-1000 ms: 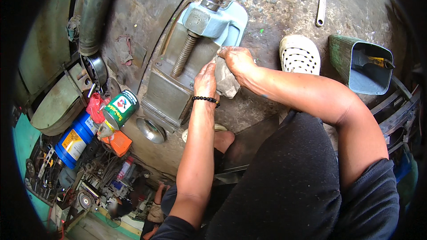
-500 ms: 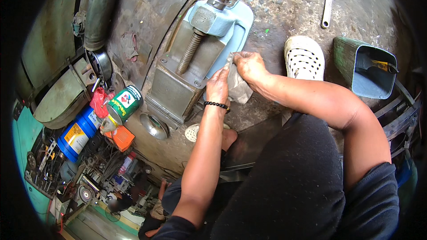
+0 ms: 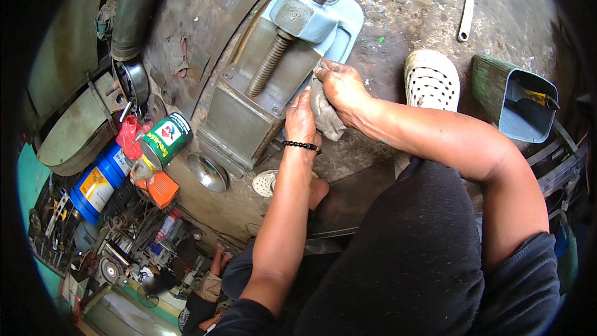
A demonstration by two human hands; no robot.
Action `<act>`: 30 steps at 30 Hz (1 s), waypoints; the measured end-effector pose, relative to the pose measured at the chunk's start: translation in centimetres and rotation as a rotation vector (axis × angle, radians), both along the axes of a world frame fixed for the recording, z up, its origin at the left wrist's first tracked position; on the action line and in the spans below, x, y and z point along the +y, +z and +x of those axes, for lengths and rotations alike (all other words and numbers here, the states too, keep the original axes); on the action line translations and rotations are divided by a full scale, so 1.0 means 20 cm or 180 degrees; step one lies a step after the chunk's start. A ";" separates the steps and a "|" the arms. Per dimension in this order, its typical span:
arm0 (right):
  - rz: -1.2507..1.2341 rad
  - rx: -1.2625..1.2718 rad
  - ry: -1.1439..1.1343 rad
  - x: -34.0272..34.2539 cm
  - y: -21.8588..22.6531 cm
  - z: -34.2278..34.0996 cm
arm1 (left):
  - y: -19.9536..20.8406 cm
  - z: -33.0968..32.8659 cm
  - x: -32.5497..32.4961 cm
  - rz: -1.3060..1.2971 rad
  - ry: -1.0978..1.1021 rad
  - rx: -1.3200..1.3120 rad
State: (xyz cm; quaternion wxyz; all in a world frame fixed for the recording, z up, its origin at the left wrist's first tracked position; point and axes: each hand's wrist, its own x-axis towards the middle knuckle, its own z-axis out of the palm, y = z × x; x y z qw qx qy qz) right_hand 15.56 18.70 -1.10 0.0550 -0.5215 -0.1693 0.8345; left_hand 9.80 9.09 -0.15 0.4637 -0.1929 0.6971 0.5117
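Observation:
A heavy machine vise (image 3: 239,121) with a bare metal body, a threaded screw and a light-blue painted jaw (image 3: 311,22) lies on the stained metal surface. My right hand (image 3: 342,87) is closed on a grey rag (image 3: 326,115), its fingers bunched by the vise's right side near the blue part. The rag's loose end hangs below that hand. Just left of the rag, my left hand (image 3: 301,121) has its fingers stretched along the vise's side edge. A dark beaded bracelet (image 3: 301,145) circles the left wrist.
An adjustable wrench (image 3: 467,9) lies at the far right, above an open square metal container (image 3: 519,102). My cream clog (image 3: 432,81) stands between. Leftward are a green can (image 3: 166,141), a blue bucket (image 3: 99,186) and a shallow metal bowl (image 3: 208,173). People sit at lower left.
My left fingers have come off the rag and now lie beside it. The right hand has moved slightly up and left with the rag, against the vise. The view has shifted a little.

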 end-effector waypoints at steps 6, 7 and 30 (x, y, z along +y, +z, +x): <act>0.0074 0.0149 0.0311 -0.12 0.02 -0.02 | -0.03 0.02 -0.16 0.0110 0.0441 -0.0170; -0.0031 0.0150 0.0366 -0.14 0.03 -0.02 | -0.02 0.02 -0.19 0.0171 0.0566 -0.0244; 0.1211 0.0533 0.1962 -0.23 -0.19 0.19 | -0.02 0.34 -0.39 -0.0682 0.0167 -0.0134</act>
